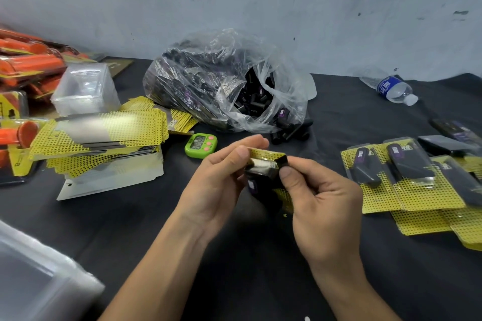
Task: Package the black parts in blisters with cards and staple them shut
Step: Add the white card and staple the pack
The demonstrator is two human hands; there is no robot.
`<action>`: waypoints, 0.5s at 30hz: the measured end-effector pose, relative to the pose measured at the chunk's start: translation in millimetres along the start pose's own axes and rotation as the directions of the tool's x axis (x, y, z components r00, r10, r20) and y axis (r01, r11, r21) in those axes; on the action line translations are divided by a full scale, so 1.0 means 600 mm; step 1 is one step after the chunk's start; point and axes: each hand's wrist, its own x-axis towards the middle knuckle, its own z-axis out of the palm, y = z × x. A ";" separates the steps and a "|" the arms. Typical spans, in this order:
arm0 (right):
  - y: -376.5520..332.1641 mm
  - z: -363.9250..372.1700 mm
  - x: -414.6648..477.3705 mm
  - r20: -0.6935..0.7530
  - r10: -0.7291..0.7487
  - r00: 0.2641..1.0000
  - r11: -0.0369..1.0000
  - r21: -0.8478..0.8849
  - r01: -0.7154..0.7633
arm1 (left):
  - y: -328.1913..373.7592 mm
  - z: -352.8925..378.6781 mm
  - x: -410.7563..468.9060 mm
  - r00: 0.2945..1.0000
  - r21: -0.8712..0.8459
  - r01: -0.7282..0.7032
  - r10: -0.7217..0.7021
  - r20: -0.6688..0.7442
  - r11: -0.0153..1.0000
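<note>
A blister pack [263,174] with a yellow dotted card and a black part inside is held above the table's middle. My left hand [221,180] pinches its left edge, thumb on top. On the other side, my right hand [318,200] grips its right edge with the thumb pressed near the top corner. A clear plastic bag [224,83] full of black parts lies behind, with a few black parts [292,131] spilled at its mouth. A stack of yellow cards [104,133] sits at the left, and a stack of empty clear blisters [86,88] stands behind it.
Several filled packs [407,180] lie at the right. A green timer [200,145] sits ahead of my left hand. A water bottle [391,88] lies at the back right. Orange packaged items [28,65] pile at the far left; a clear box [39,276] is at the lower left.
</note>
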 end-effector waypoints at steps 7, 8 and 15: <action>0.017 -0.011 0.018 -0.043 0.108 0.993 0.994 0.034 -0.106 | -0.010 -0.010 0.008 0.998 0.138 0.015 -0.007 -0.059 0.990; 0.015 -0.011 0.019 0.024 0.112 0.993 0.993 -0.021 -0.112 | -0.010 -0.006 0.009 0.996 0.132 0.001 0.011 -0.089 0.991; -0.018 -0.026 0.028 0.380 0.361 0.852 0.931 -0.194 -0.308 | -0.006 0.021 0.001 0.942 0.027 -0.005 0.013 -0.334 1.000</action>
